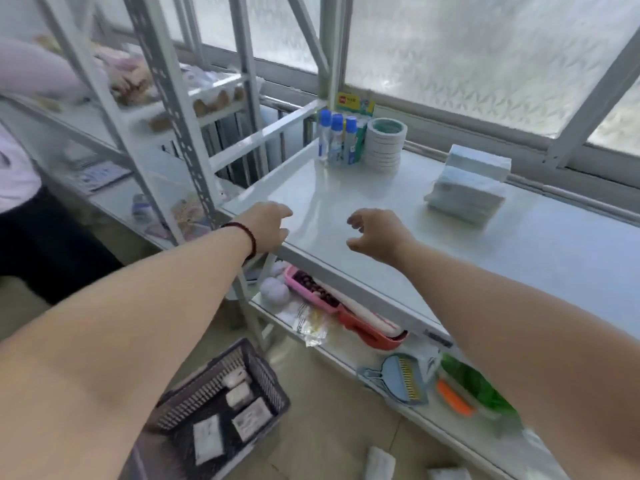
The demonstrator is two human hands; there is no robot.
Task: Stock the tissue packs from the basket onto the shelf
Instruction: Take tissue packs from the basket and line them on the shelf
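- Dark plastic basket (pixel 221 393) with latticed walls sits on the floor in the lower left of the frame, below the left forearm.
- Tissue packs (pixel 251 418) lie flat on the basket floor. Four white packs are visible; their long axes do not align. The largest pair run roughly from lower left to upper right of the frame, while the lowest one (pixel 207 438) runs nearly top to bottom.
- Two further white packs (pixel 380 462) lie on the floor at the bottom edge, right of the basket; blur hides their orientation.
- Lower shelf level, centre to lower right: pink tray (pixel 310 289), red tray (pixel 372 332), blue dustpan with brush (pixel 401 377), green and orange items (pixel 474 388).
- Left hand (pixel 266 228), with a dark bead bracelet (pixel 244 239) at the wrist, is at the front left corner of the white shelf (pixel 346 199). Its fingers are loosely curled and hold nothing; whether they touch the shelf edge cannot be told.
- Right hand (pixel 375 233) hovers over the shelf's front part, fingers loosely curled, holding nothing.
- On the shelf, right of centre: a stack of pale blue tissue packs (pixel 471 185), long axis running roughly from lower left to upper right of the frame.
- At the shelf's rear left: three blue-capped bottles (pixel 337 140) just beside a stack of tape rolls (pixel 385 143), in front of frosted windows (pixel 467 57).
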